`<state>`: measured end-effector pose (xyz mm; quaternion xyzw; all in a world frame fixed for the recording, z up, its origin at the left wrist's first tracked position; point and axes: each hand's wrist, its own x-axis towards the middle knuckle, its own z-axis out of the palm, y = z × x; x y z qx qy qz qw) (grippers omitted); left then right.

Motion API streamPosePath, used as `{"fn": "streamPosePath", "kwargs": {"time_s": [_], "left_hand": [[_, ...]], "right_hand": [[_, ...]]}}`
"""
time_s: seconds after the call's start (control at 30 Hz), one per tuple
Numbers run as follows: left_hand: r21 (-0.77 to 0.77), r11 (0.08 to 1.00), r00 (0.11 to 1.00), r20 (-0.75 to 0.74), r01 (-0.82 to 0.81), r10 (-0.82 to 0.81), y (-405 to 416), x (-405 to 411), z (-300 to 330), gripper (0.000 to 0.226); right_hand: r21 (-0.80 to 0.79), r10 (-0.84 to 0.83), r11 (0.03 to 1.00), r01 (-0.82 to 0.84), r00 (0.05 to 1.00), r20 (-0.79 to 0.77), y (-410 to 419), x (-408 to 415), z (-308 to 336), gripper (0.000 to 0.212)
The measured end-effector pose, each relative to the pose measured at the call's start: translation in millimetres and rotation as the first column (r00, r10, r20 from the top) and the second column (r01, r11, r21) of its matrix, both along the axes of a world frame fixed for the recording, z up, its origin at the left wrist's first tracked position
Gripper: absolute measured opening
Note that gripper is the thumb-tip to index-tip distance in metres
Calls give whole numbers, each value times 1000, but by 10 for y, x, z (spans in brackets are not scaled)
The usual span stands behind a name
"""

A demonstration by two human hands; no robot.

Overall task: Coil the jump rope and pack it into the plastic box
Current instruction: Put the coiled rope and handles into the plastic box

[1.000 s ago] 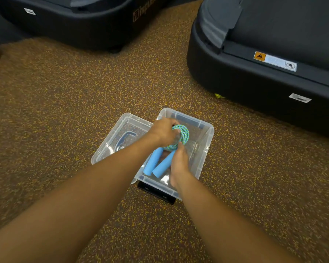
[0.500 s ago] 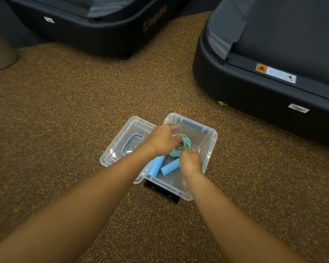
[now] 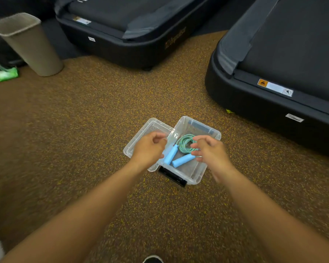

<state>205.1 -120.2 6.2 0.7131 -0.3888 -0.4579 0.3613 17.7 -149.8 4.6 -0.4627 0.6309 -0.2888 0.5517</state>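
Observation:
A clear plastic box [image 3: 198, 174] stands on the speckled floor in the middle of the head view. Inside it lies the jump rope [image 3: 184, 144], its teal cord coiled in a loop and its two light blue handles [image 3: 179, 158] side by side below the coil. My left hand [image 3: 149, 149] hovers over the box's left edge, fingers loosely curled and holding nothing. Over the box's right side, my right hand [image 3: 210, 149] has its fingers apart and holds nothing. The clear lid [image 3: 141, 134] lies flat on the floor against the box's left side, partly hidden by my left hand.
Two black treadmill bases stand close by, one at the back [image 3: 133, 33] and one at the right [image 3: 277, 76]. A beige waste bin [image 3: 29, 44] stands at the far left with a green packet [image 3: 6, 74] beside it. A black latch [image 3: 172, 176] sticks out at the box's near side.
Both hands lowered the coiled rope into the box, let it go and pulled apart to either side. The view has tilted up, bringing the bin into sight.

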Motion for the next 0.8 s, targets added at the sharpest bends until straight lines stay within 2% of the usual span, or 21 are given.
{"fn": "streamPosePath", "kwargs": {"time_s": [0.13,0.27,0.37,0.47,0.57,0.7,0.8], "left_hand": [[44,993,993,-51,-107,109,260,75,51,16],[64,981,983,-18,-183,185,240,335,-199,13],[116,963,969,42,-245,242,124,601,-481,21],[187,927,945,102,-326,312,-19,858,-845,35],[256,882,918,155,-395,366,-133,1027,-1197,54],[345,841,907,220,-417,359,-215,1071,-1561,72],[353,840,910,195,-412,365,-244,1100,-1802,72]], "right_hand": [[-19,160,987,-162,983,-85,33,120,183,22],[-113,271,949,-296,942,-197,-234,420,159,22],[-190,341,893,-407,890,-303,-563,734,-22,17],[-224,396,783,-580,743,-539,-959,1056,-205,21],[-128,423,715,-687,571,-704,-1360,1329,-448,25],[90,477,666,-741,330,-815,-1677,1591,-769,29],[225,515,609,-760,164,-842,-1734,1703,-950,25]]}}
